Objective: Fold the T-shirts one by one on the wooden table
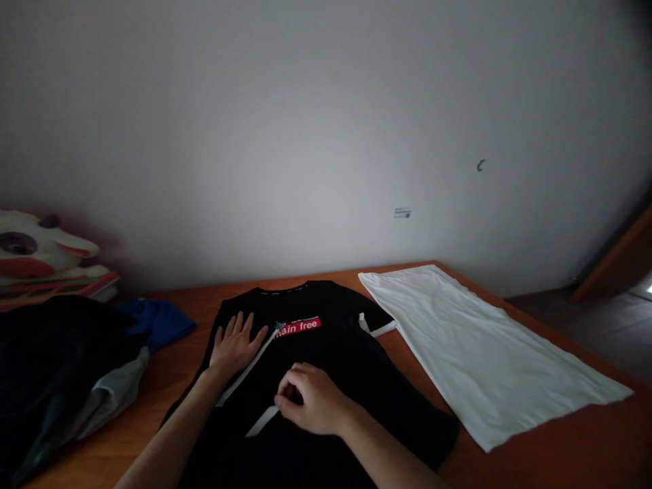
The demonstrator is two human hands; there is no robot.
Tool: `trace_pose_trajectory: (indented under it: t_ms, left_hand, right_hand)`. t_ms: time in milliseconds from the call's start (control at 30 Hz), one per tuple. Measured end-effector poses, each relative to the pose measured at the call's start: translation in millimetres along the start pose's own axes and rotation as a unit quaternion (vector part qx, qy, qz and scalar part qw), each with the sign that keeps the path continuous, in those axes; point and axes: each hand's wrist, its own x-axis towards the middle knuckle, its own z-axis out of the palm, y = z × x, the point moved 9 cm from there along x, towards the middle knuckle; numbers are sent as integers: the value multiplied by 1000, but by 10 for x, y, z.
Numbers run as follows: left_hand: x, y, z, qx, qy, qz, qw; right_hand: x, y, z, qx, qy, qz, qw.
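Black T-shirt (331, 367) lies on the table (117, 458), its long axis running from the collar by the wall (305, 149) towards the person. The left side is turned inward, a white-edged fold partly covering the red print (305, 327). The left hand (233, 348) rests on that side, open with fingers spread; the right hand (318, 402), narrowed to a pinch, holds the shirt's white trim (262, 421). It is the nearer hand to that trim, which slants down and left from its fingertips. White cloth (473, 346) lies to the right, dark clothes (66, 360) to the left.
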Motion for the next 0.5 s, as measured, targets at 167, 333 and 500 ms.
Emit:
trace_pose_trajectory:
  t_ms: [167, 333, 500]
  left_hand:
    - [-100, 82, -256, -13, 38, 45, 998]
    - [-469, -53, -288, -13, 80, 118, 990]
    - [-797, -293, 38, 23, 102, 220, 970]
  right_hand:
    - [-3, -25, -3, -9, -14, -9, 1000]
    - [-23, -60, 25, -36, -40, -21, 998]
    - [-61, -131, 95, -47, -98, -36, 993]
